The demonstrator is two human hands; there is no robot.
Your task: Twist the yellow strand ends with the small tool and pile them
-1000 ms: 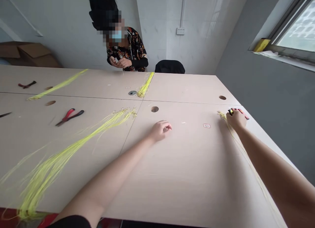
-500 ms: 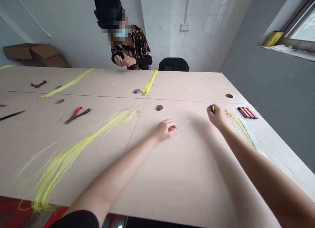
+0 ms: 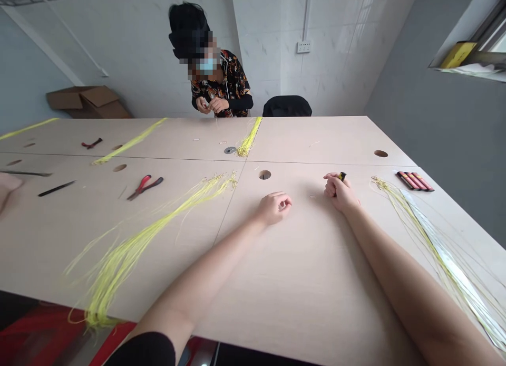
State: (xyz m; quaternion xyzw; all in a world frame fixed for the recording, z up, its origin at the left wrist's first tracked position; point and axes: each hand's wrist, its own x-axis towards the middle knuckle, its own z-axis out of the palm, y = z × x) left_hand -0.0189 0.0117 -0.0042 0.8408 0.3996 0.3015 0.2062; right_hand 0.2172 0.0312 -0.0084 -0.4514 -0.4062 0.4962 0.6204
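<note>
My left hand [image 3: 274, 208] rests on the table with its fingers curled and thumb bent into a ring. Whatever its fingertips pinch, if anything, is too small to make out. Further right, my right hand [image 3: 340, 193] is closed around a small black-and-yellow object [image 3: 342, 176], whose end sticks up above the fist. Between the hands lies a tiny pale slip [image 3: 312, 196]. To the left of my left hand stretches a bundle of yellow cords [image 3: 158, 223]. A second cord bundle [image 3: 399, 208], with a pale clear strip [image 3: 443, 244] beside it, lies right of my right hand.
Red-handled pliers [image 3: 144, 188] and dark tweezers [image 3: 56, 188] lie on the left. Several red-and-black cylinders [image 3: 415, 181] sit at the right edge. A round hole [image 3: 264, 174] pierces the table [image 3: 276, 292]. A masked co-worker [image 3: 221, 86] works opposite; another person's hand [image 3: 8, 186] shows at far left.
My right hand has shifted left, towards my left hand, with the black-and-yellow object in it. The left hand stays nearly still. The view has turned left, and another person's hand now shows at that edge.
</note>
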